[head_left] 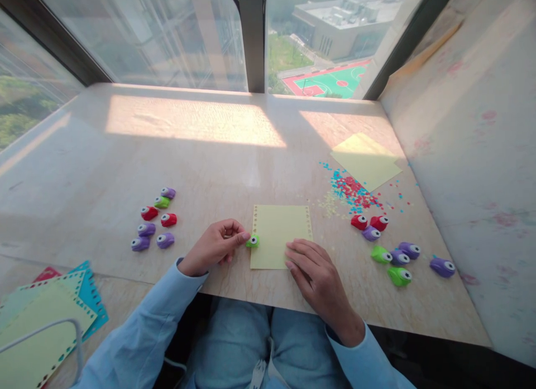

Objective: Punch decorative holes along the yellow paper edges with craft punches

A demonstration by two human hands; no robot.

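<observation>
A pale yellow sheet of paper (276, 233) lies on the table before me, with small punched holes along its left and right edges. At its left edge sits a green craft hole punch (253, 241), pinched between the thumb and fingers of my left hand (220, 244). My right hand (316, 269) rests flat over the sheet's lower right side, fingers stretched out and pointing left. Its palm hides the lower right corner of the paper.
Several craft punches (168, 220) stand at left, and more punches (380, 222) at right. Punched confetti (354, 191) lies beside another yellow sheet (366, 157). Hole-edged coloured sheets (46, 316) are stacked at lower left, a pale cable (78, 339) over them. A wall (473, 154) bounds the right.
</observation>
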